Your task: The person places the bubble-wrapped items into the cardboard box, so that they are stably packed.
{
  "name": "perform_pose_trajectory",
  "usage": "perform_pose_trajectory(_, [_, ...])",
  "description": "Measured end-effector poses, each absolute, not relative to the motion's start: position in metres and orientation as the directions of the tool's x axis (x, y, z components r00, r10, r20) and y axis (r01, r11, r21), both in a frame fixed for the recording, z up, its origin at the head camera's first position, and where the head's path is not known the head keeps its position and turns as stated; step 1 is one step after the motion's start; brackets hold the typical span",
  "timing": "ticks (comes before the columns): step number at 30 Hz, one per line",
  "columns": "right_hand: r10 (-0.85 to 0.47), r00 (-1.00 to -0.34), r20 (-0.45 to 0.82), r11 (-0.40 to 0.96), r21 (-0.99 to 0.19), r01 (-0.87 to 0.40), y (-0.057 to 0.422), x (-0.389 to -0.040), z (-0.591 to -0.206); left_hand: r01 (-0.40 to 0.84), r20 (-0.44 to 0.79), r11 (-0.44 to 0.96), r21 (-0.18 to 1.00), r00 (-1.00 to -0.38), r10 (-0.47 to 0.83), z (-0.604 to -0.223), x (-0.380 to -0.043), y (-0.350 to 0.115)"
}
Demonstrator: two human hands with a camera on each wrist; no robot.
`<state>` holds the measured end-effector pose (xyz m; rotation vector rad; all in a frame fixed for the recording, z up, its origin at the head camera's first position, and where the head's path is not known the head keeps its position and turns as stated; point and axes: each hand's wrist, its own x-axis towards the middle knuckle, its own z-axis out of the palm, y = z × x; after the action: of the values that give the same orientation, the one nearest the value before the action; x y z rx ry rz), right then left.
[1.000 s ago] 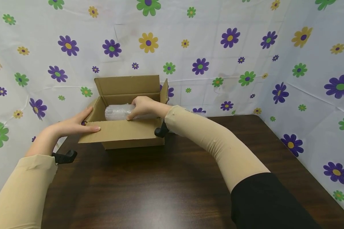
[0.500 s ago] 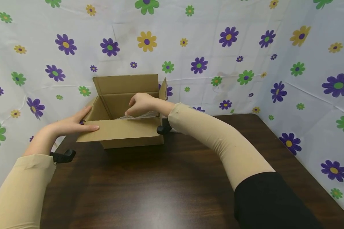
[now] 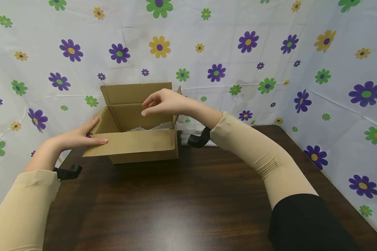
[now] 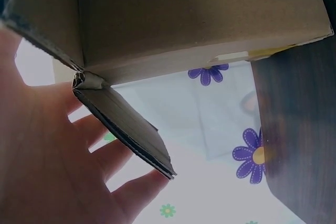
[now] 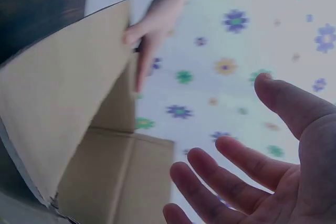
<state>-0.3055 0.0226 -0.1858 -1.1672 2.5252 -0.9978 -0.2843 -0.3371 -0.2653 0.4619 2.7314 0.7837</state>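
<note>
A cardboard box point(image 3: 144, 157) stands with its flaps up near the back of the table. My left hand point(image 3: 73, 138) rests at its left front corner, thumb on the front flap point(image 3: 132, 142) and straight fingers spread along the outside of the left side flap point(image 4: 128, 124). Above the box opening hangs my right hand point(image 3: 168, 103), fingers loosely bent; nothing sits between them in the right wrist view. Clear bubble wrap point(image 3: 161, 126) shows just over the front edge inside the box; what it wraps is hidden.
More clear bubble wrap point(image 3: 186, 138) lies on the dark wooden table point(image 3: 176, 195), right of the box and partly behind my right wrist. A flower-printed curtain point(image 3: 226, 97) hangs close behind the box and along the right side.
My right hand has let go of the bubble-wrapped roll, which has sunk lower inside the box, then risen out of the opening toward the right. My left hand has stayed at the corner.
</note>
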Motion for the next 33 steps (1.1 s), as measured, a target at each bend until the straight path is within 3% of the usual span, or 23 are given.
perform_pose_trajectory(6, [-0.720, -0.676, 0.156, 0.391, -0.713, -0.582, 0.065, -0.280, -0.180, 0.244, -0.155, 0.800, 0.548, -0.910, 0.384, -0.268, -0.286, -0.340])
perform_pose_trajectory(13, [-0.679, -0.717, 0.158, 0.387, -0.753, -0.532, 0.114, -0.267, -0.201, 0.250, -0.159, 0.792, 0.557, -0.904, 0.397, -0.268, -0.288, -0.340])
perform_pose_trajectory(33, [-0.544, -0.796, 0.265, 0.524, -0.634, -0.569, 0.179, -0.345, -0.339, 0.244, -0.161, 0.798, 0.551, -0.907, 0.389, -0.267, -0.286, -0.338])
